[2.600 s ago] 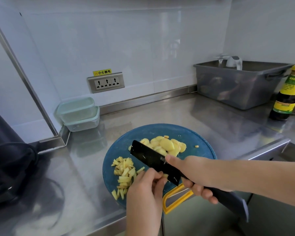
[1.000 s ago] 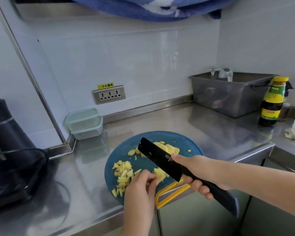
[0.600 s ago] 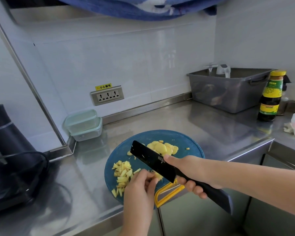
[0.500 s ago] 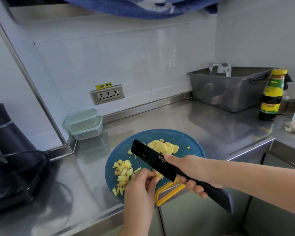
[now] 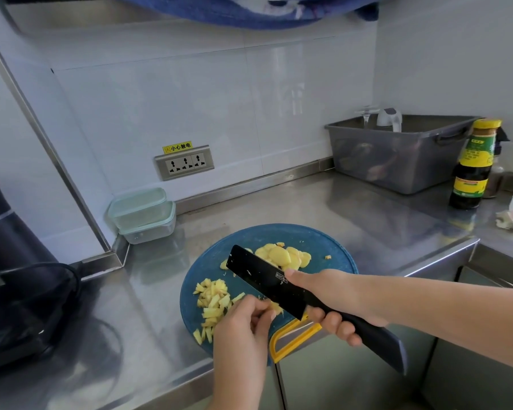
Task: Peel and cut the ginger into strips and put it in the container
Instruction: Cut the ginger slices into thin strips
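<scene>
The right hand [image 5: 332,294] grasps the black knife [image 5: 264,279] by its handle, with the forefinger laid on the blade. The left hand [image 5: 243,324] has curled fingers and pinches a small ginger piece [image 5: 276,307] on the near part of the blue board [image 5: 323,241], just beside the blade. Cut strips [image 5: 214,303] lie left of it, and slices [image 5: 282,255] beyond the blade. The container [image 5: 142,214] stands far left, by the wall.

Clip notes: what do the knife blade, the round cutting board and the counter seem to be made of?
Knife blade: matte black, no metallic shine; probably coated steel or ceramic, cannot tell which. Cutting board: dull speckled blue with a yellow handle loop; likely plastic. Counter: stainless steel, judging by its grey sheen and blurred reflections.
</scene>
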